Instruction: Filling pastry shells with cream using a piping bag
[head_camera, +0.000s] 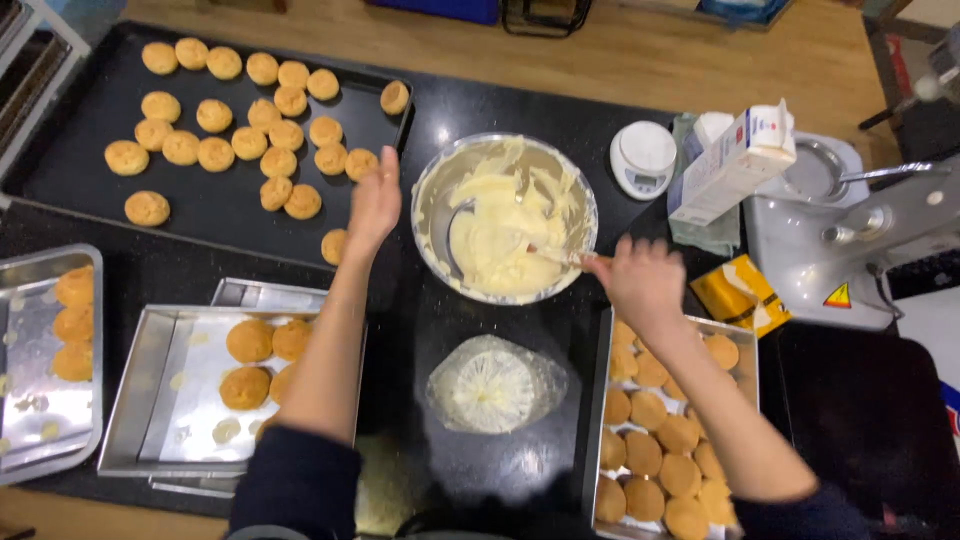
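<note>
A steel mixing bowl (432, 190) of pale yellow cream stands on the black counter. My right hand (640, 282) grips a spatula handle (568, 257) whose blade is sunk in the cream. My left hand (374, 200) hovers flat beside the bowl's left rim, fingers apart, holding nothing; whether it touches the rim is unclear. A piping bag (495, 385) with cream inside lies below the bowl, between my forearms.
A black baking tray (60, 160) with several round puffs sits at the back left. Steel trays with puffs stand at left (130, 400), far left (30, 440) and right (600, 420). A kitchen scale (643, 158), milk carton (730, 165), yellow packet (742, 295) and stand mixer (850, 240) crowd the right.
</note>
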